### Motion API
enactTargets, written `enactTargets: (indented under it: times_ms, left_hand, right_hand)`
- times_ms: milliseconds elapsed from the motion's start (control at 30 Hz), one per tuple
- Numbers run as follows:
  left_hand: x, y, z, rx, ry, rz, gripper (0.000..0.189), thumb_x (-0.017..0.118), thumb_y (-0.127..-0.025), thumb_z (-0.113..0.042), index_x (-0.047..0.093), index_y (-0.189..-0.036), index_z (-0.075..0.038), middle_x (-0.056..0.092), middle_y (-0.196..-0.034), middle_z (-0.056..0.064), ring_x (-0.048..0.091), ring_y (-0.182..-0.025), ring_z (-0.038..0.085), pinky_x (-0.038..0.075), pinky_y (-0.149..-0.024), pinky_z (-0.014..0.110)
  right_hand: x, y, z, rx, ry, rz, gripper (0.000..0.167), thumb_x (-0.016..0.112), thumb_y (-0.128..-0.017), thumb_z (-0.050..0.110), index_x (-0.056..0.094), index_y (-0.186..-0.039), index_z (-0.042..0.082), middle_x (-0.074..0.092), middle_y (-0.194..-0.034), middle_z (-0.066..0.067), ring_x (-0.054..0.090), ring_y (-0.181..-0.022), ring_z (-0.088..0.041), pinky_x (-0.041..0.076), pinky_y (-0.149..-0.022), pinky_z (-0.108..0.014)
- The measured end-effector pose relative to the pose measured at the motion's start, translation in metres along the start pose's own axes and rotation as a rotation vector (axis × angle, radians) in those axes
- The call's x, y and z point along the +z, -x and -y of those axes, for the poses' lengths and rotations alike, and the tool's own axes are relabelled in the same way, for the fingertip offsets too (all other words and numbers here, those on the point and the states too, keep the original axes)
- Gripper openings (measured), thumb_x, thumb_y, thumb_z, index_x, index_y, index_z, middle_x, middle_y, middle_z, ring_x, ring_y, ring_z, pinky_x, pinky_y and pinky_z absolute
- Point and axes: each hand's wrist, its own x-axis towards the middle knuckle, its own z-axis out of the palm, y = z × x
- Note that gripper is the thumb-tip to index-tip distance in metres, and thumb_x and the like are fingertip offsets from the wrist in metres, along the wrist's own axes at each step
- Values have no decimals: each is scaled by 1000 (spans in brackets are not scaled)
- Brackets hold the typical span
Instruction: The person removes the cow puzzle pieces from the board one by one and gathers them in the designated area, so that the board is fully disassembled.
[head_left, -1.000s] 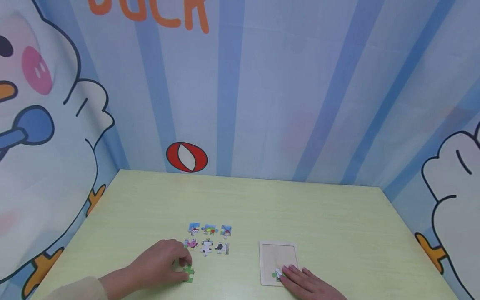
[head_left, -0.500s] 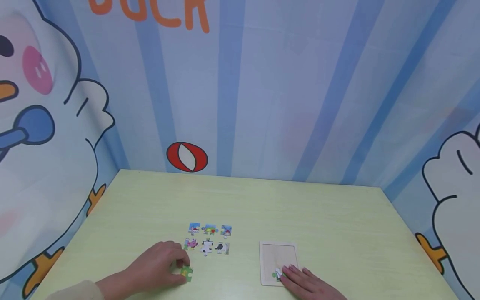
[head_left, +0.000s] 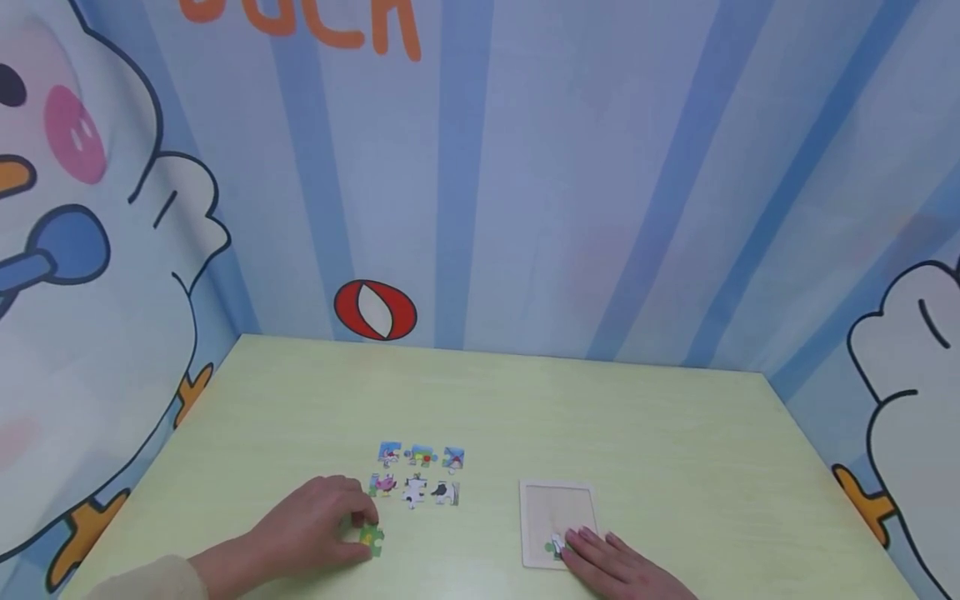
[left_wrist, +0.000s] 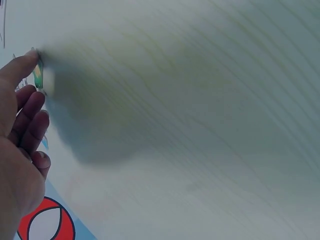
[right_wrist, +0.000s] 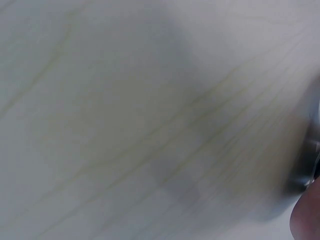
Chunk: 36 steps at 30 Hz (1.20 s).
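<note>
My left hand (head_left: 315, 518) pinches a green jigsaw puzzle piece (head_left: 372, 540) between thumb and fingertips, low over the table left of centre. In the left wrist view the puzzle piece (left_wrist: 38, 75) shows edge-on between thumb and finger. My right hand (head_left: 618, 567) lies with straight fingers over the lower right corner of a shallow wooden puzzle tray (head_left: 558, 504). A green and white puzzle piece (head_left: 553, 547) sits inside the tray near its bottom, partly covered by those fingertips. In the right wrist view only a blurred bit of the hand (right_wrist: 306, 215) appears.
Several loose puzzle pieces lie in two rows beyond my left hand, among them a cow-patterned piece (head_left: 414, 490) and a blue-topped piece (head_left: 453, 457). The pale wooden table (head_left: 600, 417) ends at a striped blue backdrop (head_left: 540, 208) with duck drawings.
The green puzzle piece in my left hand has turned and shifted slightly left, showing a yellow patch. My right hand stays on the tray. The head view has tilted a little.
</note>
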Motion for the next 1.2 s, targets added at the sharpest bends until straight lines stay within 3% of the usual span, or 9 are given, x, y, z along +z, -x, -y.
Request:
enactTargets:
  times_ms: [133, 400, 500, 800, 1200]
  left_hand:
    - [-3, -2, 1, -17, 8, 7, 29, 95, -78, -38, 78, -99, -26, 55, -83, -23, 49, -78, -1, 50, -80, 33]
    - [-6, -1, 1, -128, -19, 31, 45, 94, -72, -58, 79, -100, -27, 56, -84, -22, 48, -78, 0, 50, -80, 35]
    - [-7, 1, 4, -139, -26, 38, 47, 93, -71, -63, 79, -99, -28, 55, -83, -22, 47, -78, 1, 49, -80, 35]
    - [-1, 5, 8, -82, 47, 15, 29, 96, -78, -41, 77, -95, -28, 55, -82, -21, 49, -78, 0, 48, -75, 29]
    - [2, 5, 7, -126, 67, -13, 24, 95, -80, -35, 75, -92, -29, 56, -83, -20, 51, -77, 1, 49, -74, 27]
  right_hand:
    - [-4, -1, -3, -16, -13, 3, 72, 66, -103, 50, 47, -160, 11, 52, -161, -10, 7, -160, -2, -2, -123, -14]
    - [-9, -2, -3, 6, -44, 49, 73, 62, -105, 53, 43, -164, 14, 50, -163, -7, 5, -159, 1, -3, -123, -13]
    - [-8, -2, -2, 4, -46, 45, 74, 62, -104, 53, 42, -164, 14, 50, -164, -7, 5, -159, 1, -3, -123, -13]
    - [-4, -1, -2, -4, -21, 18, 79, 64, -102, 56, 40, -165, 15, 48, -165, -5, 8, -160, -1, -1, -124, -14]
    - [-5, -1, 2, 23, -54, 42, 77, 63, -103, 57, 44, -163, 13, 49, -165, -6, 9, -160, 0, -2, -123, -13]
